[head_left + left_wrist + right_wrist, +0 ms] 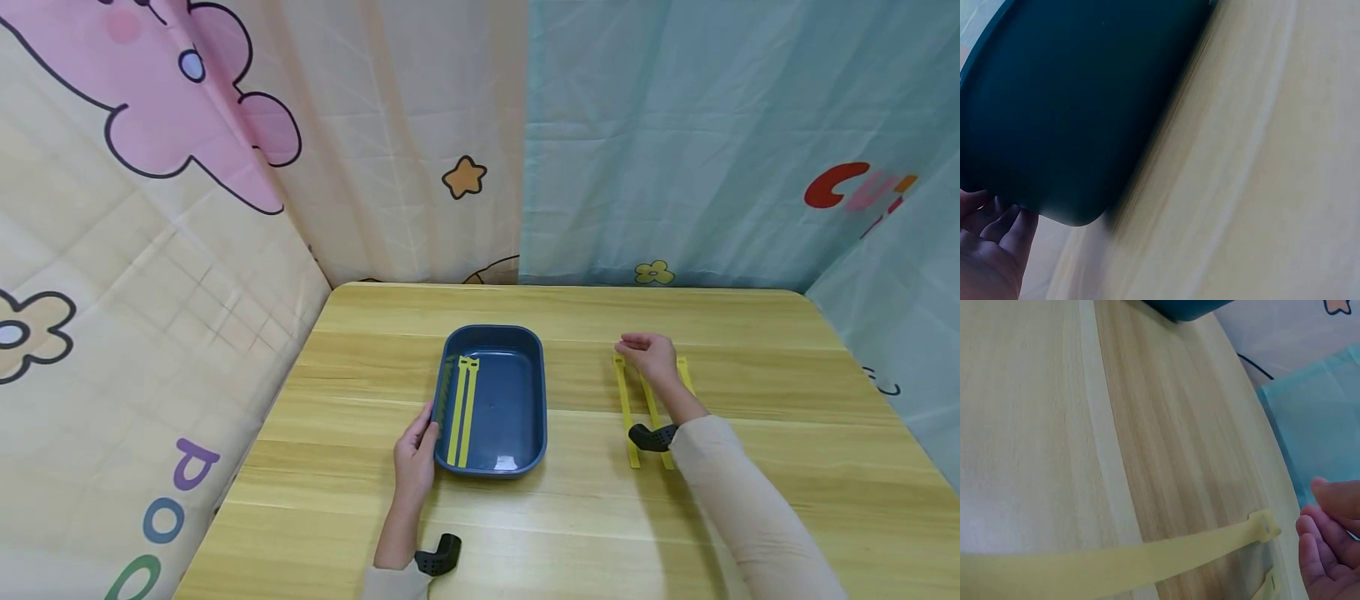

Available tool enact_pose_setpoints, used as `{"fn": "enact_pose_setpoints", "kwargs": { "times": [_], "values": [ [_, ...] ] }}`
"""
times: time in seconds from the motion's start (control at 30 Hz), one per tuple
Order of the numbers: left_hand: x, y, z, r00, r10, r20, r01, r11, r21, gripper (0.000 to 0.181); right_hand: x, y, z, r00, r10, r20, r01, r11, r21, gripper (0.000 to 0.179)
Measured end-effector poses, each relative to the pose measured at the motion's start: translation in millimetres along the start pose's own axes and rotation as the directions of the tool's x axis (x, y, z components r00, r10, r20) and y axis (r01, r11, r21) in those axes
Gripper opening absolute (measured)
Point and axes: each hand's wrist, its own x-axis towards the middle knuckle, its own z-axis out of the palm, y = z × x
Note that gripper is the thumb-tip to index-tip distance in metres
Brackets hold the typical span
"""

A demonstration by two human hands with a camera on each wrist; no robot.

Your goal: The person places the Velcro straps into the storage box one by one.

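A dark blue tray (506, 400) stands on the table, and my left hand (415, 454) grips its left side. In the left wrist view the fingers (1016, 234) meet the tray's rim. Inside, two yellow hook-and-loop cable ties (462, 412) lie side by side along the left wall. To the right, my right hand (651, 357) hovers over the slotted ends of more yellow cable ties (628, 417) on the table. Its fingers are relaxed, with nothing between them. The right wrist view shows the nearest tie (1147, 562) lying just short of the fingertips.
The wooden table (570, 525) ends at a back edge against printed curtains (420, 125). Another curtain hangs along the left side. A black wrist camera (652, 437) sits over the ties in the head view, and another (438, 556) is on the left wrist.
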Motion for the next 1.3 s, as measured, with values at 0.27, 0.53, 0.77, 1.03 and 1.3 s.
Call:
{"fn": "enact_pose_setpoints", "kwargs": {
  "times": [0.27, 0.53, 0.77, 1.03, 1.3],
  "values": [
    [-0.3, 1.0, 0.0, 1.000, -0.007, 0.002, 0.006, 1.000, 0.021, 0.034, 2.8, 4.4, -0.7, 0.995, -0.085, 0.042, 0.090, 0.986, -0.140, 0.035],
    [-0.7, -0.1, -0.3, 1.000, 0.007, 0.003, -0.007, 1.000, 0.023, 0.034, 4.8, 3.0, -0.3, 0.994, -0.045, 0.104, 0.068, 0.972, -0.225, 0.041],
    [-0.5, -0.2, -0.1, 1.000, 0.012, 0.002, -0.012, 1.000, 0.010, 0.034, 6.6, 4.1, 2.8, 0.991, -0.044, 0.123, 0.078, 0.954, -0.290, 0.044],
    [0.1, -1.1, 0.2, 1.000, 0.015, 0.001, -0.015, 1.000, -0.006, 0.034, 6.2, 6.4, 5.3, 0.994, -0.032, 0.106, 0.064, 0.946, -0.317, 0.043],
    [0.6, -1.2, 0.1, 1.000, 0.003, 0.004, -0.003, 1.000, -0.003, 0.034, 7.1, 10.8, 5.5, 0.996, -0.025, 0.088, 0.052, 0.946, -0.319, 0.030]
  ]
}}
